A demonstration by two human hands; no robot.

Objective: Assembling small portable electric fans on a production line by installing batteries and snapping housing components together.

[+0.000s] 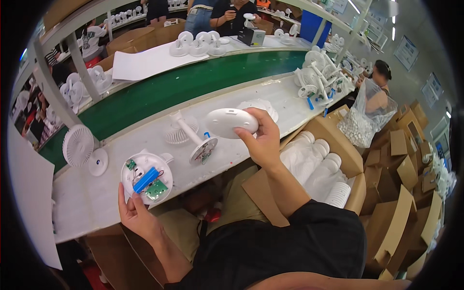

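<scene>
My left hand (135,212) is closed on the near edge of a round white fan base (163,194). The base lies open side up, showing a blue cylindrical battery (145,180), green circuit boards and thin wires. Held up above the bench, a round white cover (231,123) is pinched at its right end between the thumb and fingers of my right hand (262,137). Between my hands, a white fan (186,129) lies tipped over on the bench, the wiring in its base (203,150) exposed. A stack of white discs (263,107) sits partly behind my right hand.
A small fan (79,145) stands at the bench's left. Beyond the white bench (111,164) runs a green conveyor belt (203,79). Fans with blue batteries pile up at the far right (316,75). A carton (345,145) of white round parts is beside my right arm. People work beyond.
</scene>
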